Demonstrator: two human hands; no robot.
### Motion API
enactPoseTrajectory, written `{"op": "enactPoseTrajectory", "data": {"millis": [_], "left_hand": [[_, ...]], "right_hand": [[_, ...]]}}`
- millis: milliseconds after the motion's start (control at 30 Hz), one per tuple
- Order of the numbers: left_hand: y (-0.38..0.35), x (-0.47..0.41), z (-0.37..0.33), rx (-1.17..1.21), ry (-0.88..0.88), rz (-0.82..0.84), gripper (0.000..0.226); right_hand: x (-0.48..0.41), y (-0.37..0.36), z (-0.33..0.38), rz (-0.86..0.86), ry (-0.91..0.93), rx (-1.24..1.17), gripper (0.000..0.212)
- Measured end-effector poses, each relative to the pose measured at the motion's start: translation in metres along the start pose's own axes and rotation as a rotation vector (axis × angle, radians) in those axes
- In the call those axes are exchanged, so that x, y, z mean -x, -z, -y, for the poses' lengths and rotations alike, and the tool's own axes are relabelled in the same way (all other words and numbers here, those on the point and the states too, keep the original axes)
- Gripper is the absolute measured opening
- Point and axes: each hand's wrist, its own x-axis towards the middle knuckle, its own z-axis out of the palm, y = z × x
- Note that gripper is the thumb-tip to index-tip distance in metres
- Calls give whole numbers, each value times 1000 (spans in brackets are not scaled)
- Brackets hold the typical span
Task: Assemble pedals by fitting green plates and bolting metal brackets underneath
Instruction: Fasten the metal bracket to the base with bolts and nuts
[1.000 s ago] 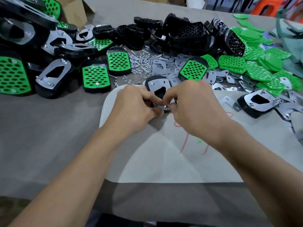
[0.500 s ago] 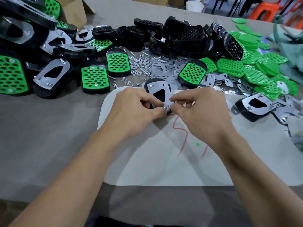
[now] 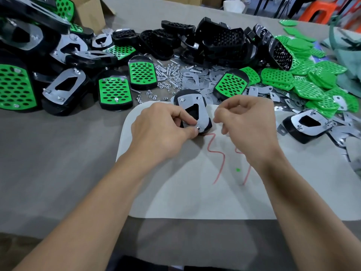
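Note:
A black pedal (image 3: 207, 125) lies underside up on the white mat (image 3: 195, 192), with a metal bracket (image 3: 201, 112) bolted across it. My left hand (image 3: 162, 128) grips the pedal's near end, thumb and forefinger pinching by the small nut (image 3: 198, 128) at the bracket's lower corner. My right hand (image 3: 248, 124) hovers just right of the pedal with fingers loosely curled, apart from it and holding nothing that I can see. Two bolt heads show at the bracket's far corners.
Finished green-plated pedals (image 3: 114, 90) and upturned ones pile up at the left. Loose bolts and nuts (image 3: 168, 75) and spare brackets (image 3: 193, 79) lie behind the mat. Black pedal bodies (image 3: 220, 42) stack at the back, green plates (image 3: 312, 83) at the right. A cardboard box (image 3: 89, 10) stands far left.
My right hand has let go of the nut end of the pedal and drawn back to the right. The left hand stays pinching at the bracket's lower corner.

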Motion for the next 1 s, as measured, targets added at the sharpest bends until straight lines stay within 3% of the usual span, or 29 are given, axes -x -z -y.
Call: {"op": "enactPoseTrajectory", "data": {"millis": [100, 467, 633, 700, 833, 1000], "left_hand": [[0, -1, 3, 20, -20, 13, 14], [6, -3, 6, 10, -154, 15, 6], [8, -26, -2, 291, -157, -66, 13], [8, -44, -5, 226, -148, -60, 24], [-4, -60, -5, 134, -123, -29, 16], [-17, -60, 3, 143, -38, -43, 25]], "right_hand": [[-4, -3, -6, -9, -105, -141, 13], [-25, -8, 0, 50, -44, -307, 15], [-50, -17, 10, 79, -77, -388, 16], [-56, -19, 10, 75, -88, -422, 16], [-63, -22, 5, 77, -62, -408, 16], [-67, -22, 0, 102, -40, -359, 22]]}}
